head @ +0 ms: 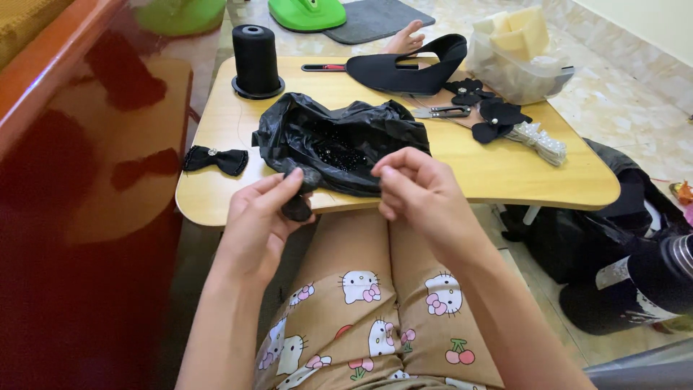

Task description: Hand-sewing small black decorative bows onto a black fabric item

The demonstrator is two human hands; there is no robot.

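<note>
Head view: the left hand (256,217) is pinching a small black fabric piece (297,206) between closed fingers, right at the near edge of the wooden counter (505,173). The right hand (419,189) is hovering just beside it, fingers curled shut, and I can't tell if it's holding anything. One finished black bow with a stone (215,159) is lying on the counter's left side, so at least one looks done. The open black bag of beads (339,144) and more bow pieces (498,115) are sitting further back, so plenty seems left.
</note>
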